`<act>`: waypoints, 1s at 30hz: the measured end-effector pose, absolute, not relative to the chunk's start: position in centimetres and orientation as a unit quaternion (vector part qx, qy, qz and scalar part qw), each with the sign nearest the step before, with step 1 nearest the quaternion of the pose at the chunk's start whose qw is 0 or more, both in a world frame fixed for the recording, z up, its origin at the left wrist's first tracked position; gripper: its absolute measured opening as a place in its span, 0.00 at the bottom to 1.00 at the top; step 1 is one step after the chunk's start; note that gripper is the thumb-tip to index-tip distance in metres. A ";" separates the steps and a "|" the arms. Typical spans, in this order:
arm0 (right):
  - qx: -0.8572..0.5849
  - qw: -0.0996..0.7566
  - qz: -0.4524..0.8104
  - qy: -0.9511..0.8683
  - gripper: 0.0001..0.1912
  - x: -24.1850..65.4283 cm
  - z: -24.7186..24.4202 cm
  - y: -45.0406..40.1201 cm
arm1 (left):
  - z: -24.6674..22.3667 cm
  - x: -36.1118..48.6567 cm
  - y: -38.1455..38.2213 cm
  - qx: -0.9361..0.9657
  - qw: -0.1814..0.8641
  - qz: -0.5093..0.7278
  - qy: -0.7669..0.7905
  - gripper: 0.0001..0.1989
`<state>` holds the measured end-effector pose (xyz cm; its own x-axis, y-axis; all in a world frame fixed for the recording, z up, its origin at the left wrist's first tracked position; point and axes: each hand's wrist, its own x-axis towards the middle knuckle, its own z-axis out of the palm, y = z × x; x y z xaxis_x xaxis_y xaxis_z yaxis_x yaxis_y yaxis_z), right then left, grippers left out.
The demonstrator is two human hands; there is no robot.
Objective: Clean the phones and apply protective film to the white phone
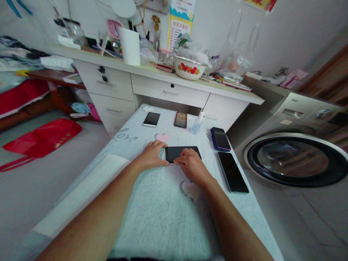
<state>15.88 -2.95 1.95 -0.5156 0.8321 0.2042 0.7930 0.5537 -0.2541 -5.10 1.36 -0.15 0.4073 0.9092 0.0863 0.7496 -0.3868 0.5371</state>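
A black phone [176, 151] lies flat and sideways on the light cloth-covered table [160, 217]. My left hand [153, 156] grips its left end, with the thumb at the near corner and the fingers at the far corner. My right hand [190, 163] rests over the phone's right part, its fingers pinched together on the screen near the front edge; whatever they may hold is too small to make out. Beyond the phone stand a clear spray bottle [197, 124], a brown-edged phone [181, 120] and a white phone [151, 119].
On the table's right side lie a dark phone with a purple-blue edge [220, 139] and a larger black phone [233, 172]. A pale strip [84, 192] lies at the left. Behind is a cluttered desk [154, 72]; a washing machine [293, 145] stands right.
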 end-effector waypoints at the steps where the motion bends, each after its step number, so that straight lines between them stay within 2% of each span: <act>1: -0.469 0.153 0.067 -0.867 0.13 16.1 2.0 -2.9 | -0.1 -5.1 1.3 0.811 0.214 0.188 0.512 0.31; 10: -0.474 0.176 0.104 -0.856 0.12 18.7 2.3 -2.0 | 0.3 -5.2 1.2 0.807 0.226 0.185 0.513 0.31; 20: -0.508 0.133 0.118 -0.843 0.12 21.3 3.4 -1.4 | 0.4 -5.1 1.2 0.806 0.230 0.176 0.516 0.32; 30: -0.514 0.156 0.111 -0.836 0.12 19.4 2.8 -2.0 | 0.4 -5.1 1.2 0.805 0.228 0.178 0.517 0.31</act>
<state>19.37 -1.98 2.84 -0.4237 0.8937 0.1477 0.8246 0.4480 -0.3455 -5.08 1.19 0.43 0.4012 0.9146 0.0507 0.7527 -0.3608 0.5507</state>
